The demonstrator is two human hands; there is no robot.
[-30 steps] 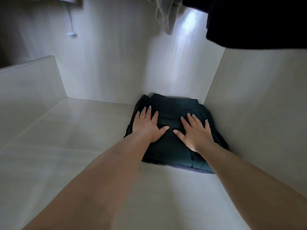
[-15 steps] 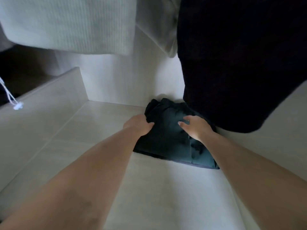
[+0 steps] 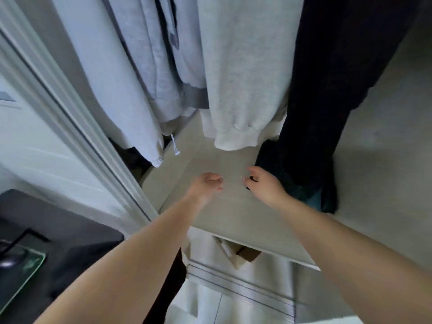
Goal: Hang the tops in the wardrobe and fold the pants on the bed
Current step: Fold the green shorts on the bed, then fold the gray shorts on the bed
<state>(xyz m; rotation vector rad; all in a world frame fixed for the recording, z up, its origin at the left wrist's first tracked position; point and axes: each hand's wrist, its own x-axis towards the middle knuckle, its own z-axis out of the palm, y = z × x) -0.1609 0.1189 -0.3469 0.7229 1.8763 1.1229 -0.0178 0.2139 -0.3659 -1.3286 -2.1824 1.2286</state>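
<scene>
Folded dark green pants point(image 3: 304, 195) lie on the pale wardrobe shelf point(image 3: 224, 216), at its back right, mostly hidden behind a hanging black top point(image 3: 327, 90). A light grey top point(image 3: 240, 66) and other grey tops point(image 3: 145, 61) hang above the shelf. My left hand point(image 3: 207, 184) hovers over the bare shelf with loosely curled fingers, holding nothing. My right hand point(image 3: 264, 185) hovers just left of the pants, fingers loosely curled and empty.
A white wardrobe frame point(image 3: 77, 118) runs diagonally at the left. A dark surface with a glass item point(image 3: 25, 265) sits at the lower left. Below the shelf edge is a white drawer front point(image 3: 233, 288) and a cardboard box point(image 3: 247, 253).
Both hands lifted off the folded pants and drew back toward me. My view pulled out of the wardrobe, so the hanging tops and the shelf's front edge now show.
</scene>
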